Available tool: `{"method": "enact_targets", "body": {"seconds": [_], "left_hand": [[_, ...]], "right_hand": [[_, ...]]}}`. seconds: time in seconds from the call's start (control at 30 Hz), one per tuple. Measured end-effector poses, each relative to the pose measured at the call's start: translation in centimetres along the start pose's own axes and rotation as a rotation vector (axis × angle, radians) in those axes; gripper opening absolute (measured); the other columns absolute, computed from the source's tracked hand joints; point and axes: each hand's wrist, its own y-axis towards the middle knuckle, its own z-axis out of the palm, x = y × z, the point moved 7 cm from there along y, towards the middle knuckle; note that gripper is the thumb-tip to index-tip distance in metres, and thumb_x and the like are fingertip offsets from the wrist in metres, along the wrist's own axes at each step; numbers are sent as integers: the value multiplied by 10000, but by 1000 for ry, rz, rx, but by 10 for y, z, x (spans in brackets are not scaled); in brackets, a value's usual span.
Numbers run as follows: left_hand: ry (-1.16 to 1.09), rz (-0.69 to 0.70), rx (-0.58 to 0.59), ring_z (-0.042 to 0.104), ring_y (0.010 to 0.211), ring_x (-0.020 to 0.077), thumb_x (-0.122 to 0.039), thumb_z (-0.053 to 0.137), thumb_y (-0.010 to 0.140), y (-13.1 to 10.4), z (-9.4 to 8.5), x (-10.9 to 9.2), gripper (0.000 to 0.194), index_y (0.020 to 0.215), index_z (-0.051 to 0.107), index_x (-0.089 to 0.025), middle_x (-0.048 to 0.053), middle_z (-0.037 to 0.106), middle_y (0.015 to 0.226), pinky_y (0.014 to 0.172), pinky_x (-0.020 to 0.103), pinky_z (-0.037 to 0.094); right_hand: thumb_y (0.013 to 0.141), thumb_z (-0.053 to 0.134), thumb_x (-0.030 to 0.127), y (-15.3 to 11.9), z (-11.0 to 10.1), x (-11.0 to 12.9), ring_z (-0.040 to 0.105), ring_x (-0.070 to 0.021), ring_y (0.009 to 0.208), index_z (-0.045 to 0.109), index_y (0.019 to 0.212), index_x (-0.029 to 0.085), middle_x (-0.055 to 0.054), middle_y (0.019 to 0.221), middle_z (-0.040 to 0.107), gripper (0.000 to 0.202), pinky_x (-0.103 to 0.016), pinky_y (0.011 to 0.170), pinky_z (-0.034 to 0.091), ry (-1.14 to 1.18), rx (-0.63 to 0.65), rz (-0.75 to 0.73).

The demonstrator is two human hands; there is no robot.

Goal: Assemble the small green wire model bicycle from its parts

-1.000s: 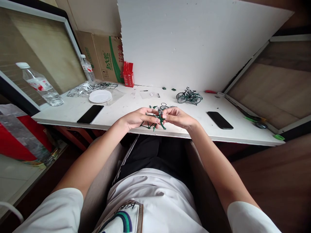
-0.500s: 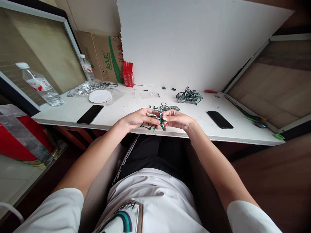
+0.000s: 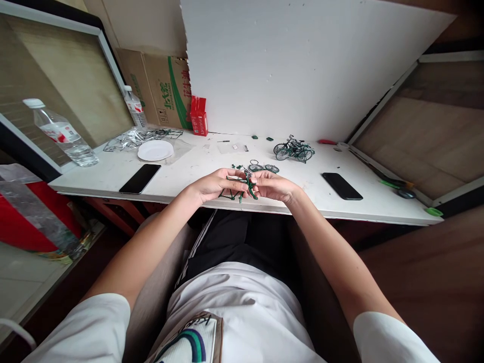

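Note:
Over the table's front edge, my left hand (image 3: 219, 184) pinches a small dark green model bicycle frame (image 3: 229, 196). My right hand (image 3: 273, 185) closes its fingertips on a green fork-like part (image 3: 251, 191) at the frame's right end, where the fingers of both hands meet. My fingers partly hide the joint between frame and fork. Just beyond my hands lie loose model wheels (image 3: 271, 168) and a few tiny green parts (image 3: 237, 167). Farther back on the right stand assembled model bicycles (image 3: 294, 149), close together.
A dark phone (image 3: 140, 178) lies to the left, another phone (image 3: 342, 186) to the right. At the back left are a white plate (image 3: 155, 150), a red box (image 3: 199, 116), a carton (image 3: 159, 91) and water bottles (image 3: 62, 136). Black tools (image 3: 372, 170) line the right edge.
The green fork-like part has tilted and shifted slightly up and left against the frame. My right fingers have moved a little closer to the left ones. The objects on the table stay put.

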Motion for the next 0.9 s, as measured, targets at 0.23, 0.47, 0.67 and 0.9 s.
{"method": "enact_targets", "body": {"seconds": [0.23, 0.47, 0.67, 0.9], "left_hand": [[-189, 95, -114, 788, 882, 190, -214, 963, 738, 12, -18, 12, 438, 1103, 733, -134, 101, 798, 1019, 836, 279, 561], [-284, 147, -187, 765, 870, 164, -205, 962, 733, 19, -23, 26, 430, 1092, 738, -129, 94, 792, 1018, 827, 267, 550], [-343, 186, -158, 746, 855, 154, -236, 927, 771, 22, -23, 29, 372, 1068, 730, -130, 72, 771, 963, 762, 249, 539], [-368, 159, -70, 715, 789, 146, -264, 880, 820, 22, -10, 32, 280, 1005, 724, -124, 65, 744, 872, 737, 254, 554]], "right_hand": [[781, 931, 459, 8, -6, 3, 716, -163, 775, 734, 895, 179, 17, 720, 636, 361, -222, 595, 478, 10, -155, -105], [845, 856, 536, 7, -11, 6, 671, -140, 784, 723, 923, 192, 15, 774, 625, 376, -222, 605, 458, -36, -251, -128], [862, 814, 589, 2, -22, 18, 645, -168, 916, 730, 1140, 220, -39, 1001, 679, 470, -261, 708, 543, -344, -381, -278], [981, 719, 492, -9, -1, 42, 552, -284, 1366, 731, 1286, 305, -116, 1427, 610, 358, -414, 1038, 546, -791, -331, -594]]}}
